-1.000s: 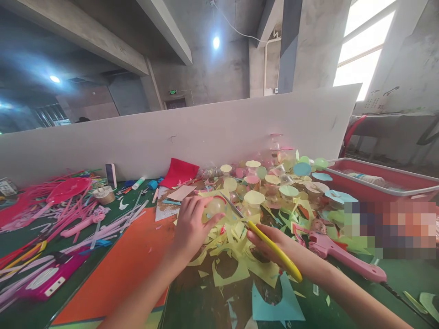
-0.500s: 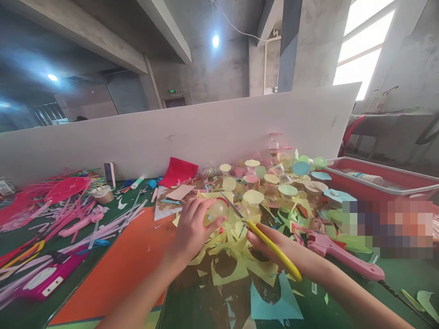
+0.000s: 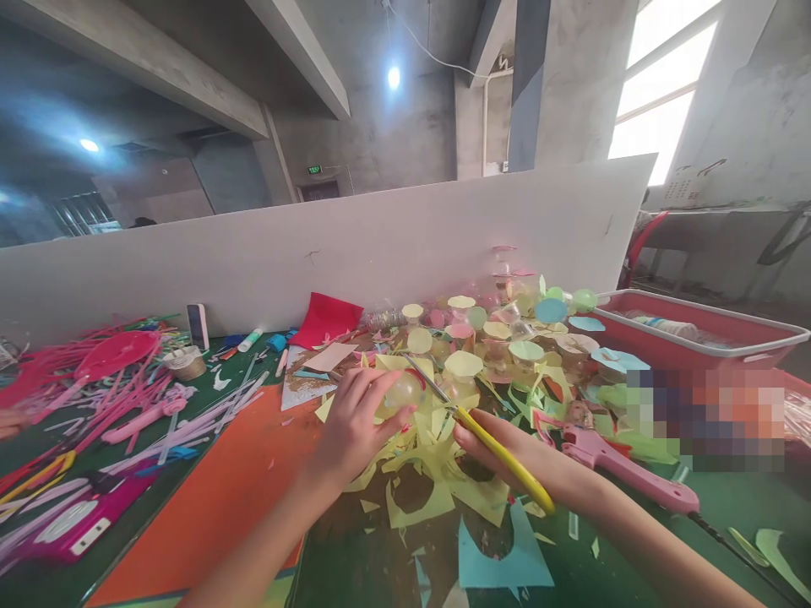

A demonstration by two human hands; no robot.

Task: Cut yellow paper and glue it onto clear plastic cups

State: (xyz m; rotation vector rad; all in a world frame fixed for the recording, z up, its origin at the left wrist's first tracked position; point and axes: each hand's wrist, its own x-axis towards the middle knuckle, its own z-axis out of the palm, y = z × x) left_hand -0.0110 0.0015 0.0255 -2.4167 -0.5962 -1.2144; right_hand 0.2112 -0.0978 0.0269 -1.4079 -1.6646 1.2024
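My left hand (image 3: 355,431) has its fingers curled firmly around a clear plastic ball (image 3: 404,390), which sits just above the scrap-strewn counter (image 3: 748,507) with yellow paper against it; my right hand (image 3: 538,469) has its fingers closed on yellow-handled scissors (image 3: 500,456), with the blades reaching up beside the ball; I can't tell how far they stand open. Much looks done: a heap of clear plastic pieces topped with paper discs (image 3: 498,338) stands beyond; yellow paper offcuts (image 3: 418,498) and a blue paper sheet (image 3: 503,561) lie cut around my hands; this ball looks unfinished, though how much trimming it needs I can't tell.
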